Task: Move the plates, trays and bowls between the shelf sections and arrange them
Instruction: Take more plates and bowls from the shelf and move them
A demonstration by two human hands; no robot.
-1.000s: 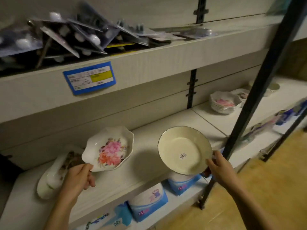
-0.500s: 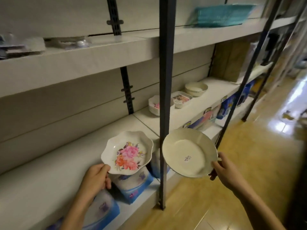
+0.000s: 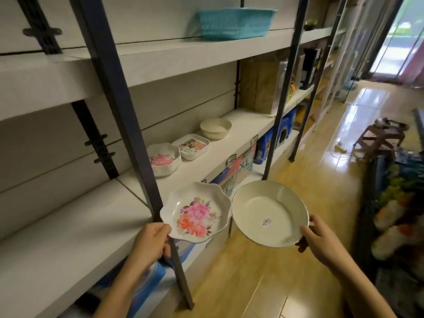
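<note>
Head view has me carrying two dishes in the lower middle of the frame, each held only at its near rim, so my worry is a slip. Both tilt away from their hands over the bare floor (image 3: pixel 241 283), and a thin grip on a smooth rim may let one tip out. The flowered plate (image 3: pixel 196 213) sits right against the dark upright post (image 3: pixel 128 125); swinging it toward the shelf (image 3: pixel 206 157) could knock it there. The two rims look nearly touching, so they may clink.

My left hand (image 3: pixel 152 239) pinches the flowered plate's lower left edge, thumb on top, with the plate just up and right of it. My right hand (image 3: pixel 321 239) grips the cream plate (image 3: pixel 268 212) at its lower right rim, the plate lying up and left of it. A matching stack of flowered plates (image 3: pixel 164 159) sits on the shelf beyond the post, above centre.
</note>
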